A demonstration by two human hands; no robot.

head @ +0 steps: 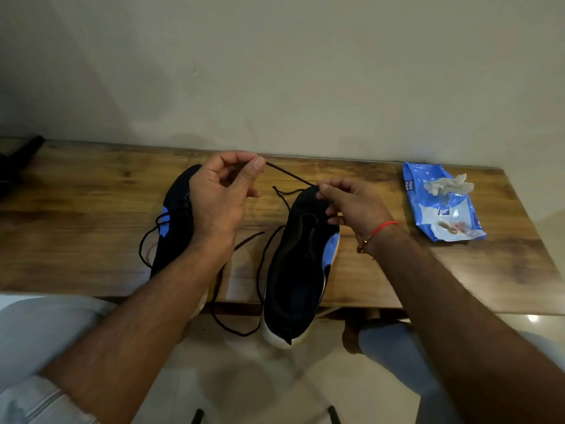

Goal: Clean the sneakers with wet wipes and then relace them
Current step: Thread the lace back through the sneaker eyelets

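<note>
Black shoelace [289, 175] is stretched tight between both hands: the left hand [220, 200] pinches one end with thumb and forefinger, the right hand [351, 206] pinches it over the toe of the right black-and-blue sneaker [299, 270]. Both sneakers lie on the wooden bench [76, 228]; the left black-and-blue sneaker [175, 221] is partly under the left forearm. A blue wet-wipes pack [443, 206] lies at the far right.
</note>
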